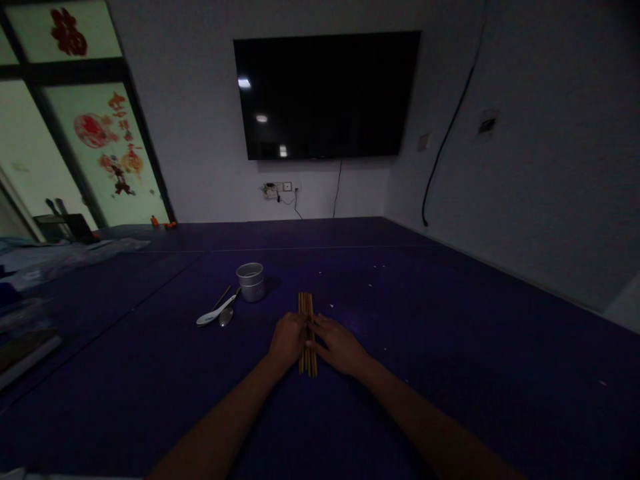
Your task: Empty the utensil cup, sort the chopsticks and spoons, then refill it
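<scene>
A bundle of chopsticks [305, 302] lies lengthwise on the purple tabletop [370, 413], pointing away from me. My left hand [288, 339] is closed against the left side of the bundle, its fingertips hidden. From the right, my right hand [341, 345] grips the same chopsticks, with thumb and fingers on the near side of them. To the left stands a grey metal cup [251, 283]. Beside it lie a white spoon [210, 317], a metal spoon [227, 316] and a thin dark stick [223, 297].
Small white scraps [331, 305] dot the table. Plastic wrapping [95, 252] and a dark box [65, 228] are at the far left, with orange items [156, 221] at the back edge. A television [327, 97] hangs on the wall, and a black cable [445, 143] runs down at right.
</scene>
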{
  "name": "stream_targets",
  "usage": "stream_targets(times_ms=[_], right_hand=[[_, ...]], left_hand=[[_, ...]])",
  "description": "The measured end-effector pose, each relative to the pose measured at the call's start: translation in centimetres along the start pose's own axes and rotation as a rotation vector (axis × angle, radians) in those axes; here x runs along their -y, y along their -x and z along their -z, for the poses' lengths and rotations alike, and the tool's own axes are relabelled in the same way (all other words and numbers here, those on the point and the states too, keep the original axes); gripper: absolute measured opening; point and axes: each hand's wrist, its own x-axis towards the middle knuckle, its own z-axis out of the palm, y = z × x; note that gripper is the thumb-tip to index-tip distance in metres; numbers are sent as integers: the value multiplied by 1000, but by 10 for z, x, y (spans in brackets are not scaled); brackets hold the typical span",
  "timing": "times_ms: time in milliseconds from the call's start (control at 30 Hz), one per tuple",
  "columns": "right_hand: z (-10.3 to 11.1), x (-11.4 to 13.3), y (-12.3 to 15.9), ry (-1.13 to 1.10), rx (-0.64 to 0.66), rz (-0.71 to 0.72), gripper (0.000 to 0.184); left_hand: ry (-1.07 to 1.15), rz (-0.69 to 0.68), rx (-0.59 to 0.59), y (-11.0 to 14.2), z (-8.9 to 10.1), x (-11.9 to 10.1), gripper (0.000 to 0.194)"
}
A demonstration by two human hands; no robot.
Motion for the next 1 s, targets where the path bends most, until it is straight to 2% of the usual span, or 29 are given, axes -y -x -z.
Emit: stream_targets(times_ms=[133,367,767,1000], right_hand=[[0,-1,0,-2,-46,-30,53],[-3,-2,0,11,-35,2,48],[0,0,-1,29,-25,13,45],[-1,0,-1,34,-22,1,46]], left_hand=[[95,-43,-33,-1,-4,5,35],[158,-66,-32,-3,-7,5,31],[136,-88,-53,-2,-6,5,30],[78,-37,-26,-4,-10,10,28]])
